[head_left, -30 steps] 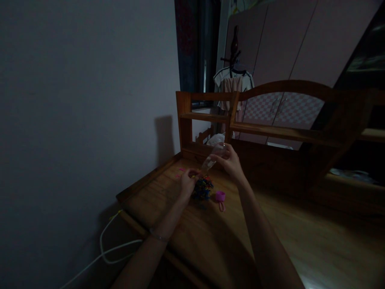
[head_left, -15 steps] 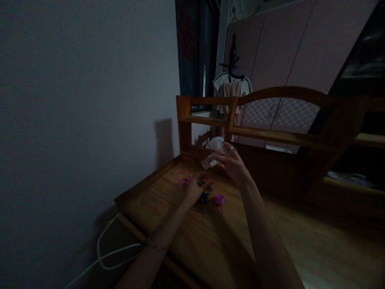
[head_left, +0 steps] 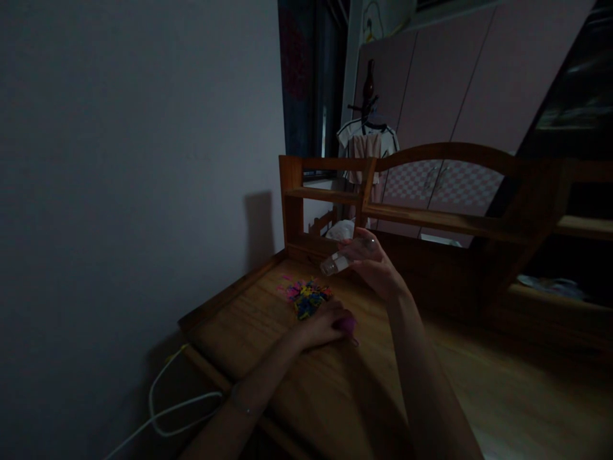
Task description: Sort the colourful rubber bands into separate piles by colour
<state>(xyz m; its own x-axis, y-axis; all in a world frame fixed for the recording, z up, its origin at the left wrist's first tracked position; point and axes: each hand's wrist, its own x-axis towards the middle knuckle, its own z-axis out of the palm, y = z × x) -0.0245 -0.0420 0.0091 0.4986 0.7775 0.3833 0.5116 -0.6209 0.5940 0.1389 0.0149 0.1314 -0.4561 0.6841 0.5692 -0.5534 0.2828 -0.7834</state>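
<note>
My right hand (head_left: 378, 268) is wrapped round a clear bottle (head_left: 336, 262), held above the table. The bottle is tilted, its uncapped mouth pointing down and to the left. Below it on the wood, my left hand (head_left: 322, 324) has its fingers closed on a purple bottle cap (head_left: 347, 324) with a small loop. Just beyond that hand lies a loose pile of small thin colourful pieces (head_left: 306, 298), blue, yellow and pink, too small and dim to name. The left fingertips are partly hidden.
The wooden desk (head_left: 249, 319) meets a wall (head_left: 143, 160) on the left. A wooden shelf unit (head_left: 431, 217) rises along its back. A white cable (head_left: 191, 401) hangs by the near left edge. Clothes on a stand (head_left: 366, 144) and a pink cupboard (head_left: 445, 96) stand behind.
My left hand has moved from over the pile toward me and to the right, onto the purple cap. The pile is now uncovered. My right hand still holds the tilted bottle.
</note>
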